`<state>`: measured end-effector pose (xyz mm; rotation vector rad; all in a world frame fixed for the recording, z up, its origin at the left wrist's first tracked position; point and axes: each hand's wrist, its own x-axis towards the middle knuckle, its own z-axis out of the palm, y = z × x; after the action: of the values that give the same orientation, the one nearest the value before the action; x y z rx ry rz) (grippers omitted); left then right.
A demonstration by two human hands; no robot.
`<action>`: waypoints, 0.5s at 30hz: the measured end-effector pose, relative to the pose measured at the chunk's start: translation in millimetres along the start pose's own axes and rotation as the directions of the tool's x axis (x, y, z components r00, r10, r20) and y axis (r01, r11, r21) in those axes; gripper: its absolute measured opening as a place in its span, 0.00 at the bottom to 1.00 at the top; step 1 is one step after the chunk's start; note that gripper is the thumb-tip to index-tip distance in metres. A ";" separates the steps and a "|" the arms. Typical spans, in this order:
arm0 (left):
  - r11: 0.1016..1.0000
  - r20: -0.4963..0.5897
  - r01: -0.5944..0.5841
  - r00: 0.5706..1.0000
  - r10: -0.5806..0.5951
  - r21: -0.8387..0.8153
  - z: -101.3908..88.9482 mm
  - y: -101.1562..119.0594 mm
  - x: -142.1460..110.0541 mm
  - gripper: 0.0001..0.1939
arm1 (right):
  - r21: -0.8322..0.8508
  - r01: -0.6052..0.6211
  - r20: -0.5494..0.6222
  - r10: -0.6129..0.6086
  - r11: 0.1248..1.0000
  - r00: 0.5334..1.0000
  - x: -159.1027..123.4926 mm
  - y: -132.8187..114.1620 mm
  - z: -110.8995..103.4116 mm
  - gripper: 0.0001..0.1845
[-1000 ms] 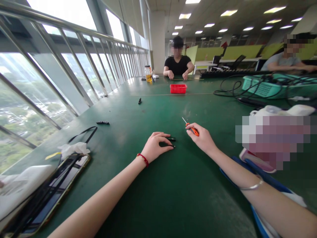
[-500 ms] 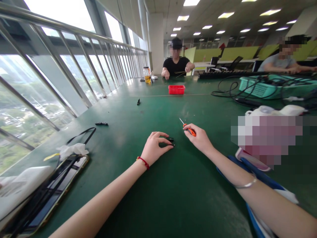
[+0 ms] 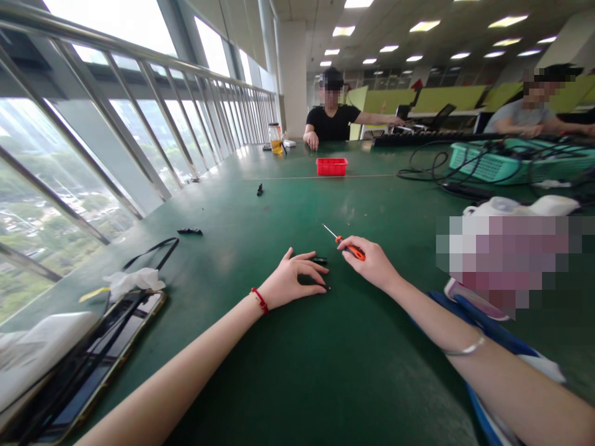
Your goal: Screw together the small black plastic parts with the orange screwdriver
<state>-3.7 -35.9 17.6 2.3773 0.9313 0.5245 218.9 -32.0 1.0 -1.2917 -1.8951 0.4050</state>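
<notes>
In the head view my right hand (image 3: 367,263) grips an orange-and-black screwdriver (image 3: 354,251) by its handle, with the thin shaft aimed away and to the left. My left hand (image 3: 297,279) rests low over the green table, its thumb and forefinger closed on a small dark piece (image 3: 328,287), mostly hidden by the fingertips. Just beyond those fingers lies another small black part (image 3: 319,260) on the tabletop. The screwdriver tip is above the table, apart from both pieces.
A red tray (image 3: 331,166) stands farther back. Two black parts (image 3: 190,231) (image 3: 260,189) lie to the left. A phone (image 3: 134,322) with straps is at near left. Cables and a turquoise basket (image 3: 493,164) occupy the right. A person (image 3: 331,121) sits opposite.
My left hand has drawn the small dark piece slightly toward me, away from the other black part. The screwdriver has tilted farther left. The person opposite has stretched an arm out sideways.
</notes>
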 end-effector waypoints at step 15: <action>0.957 -0.499 0.288 0.835 -0.233 0.036 -31.7 -14.2 -61.0 0.10 | -0.011 0.003 0.005 -0.003 1.000 1.000 -1.8 -0.6 -0.7 0.07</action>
<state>-69.3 -59.8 24.3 2.1898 1.5189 1.0181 219.4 -34.0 1.0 -1.2957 -1.9060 0.3968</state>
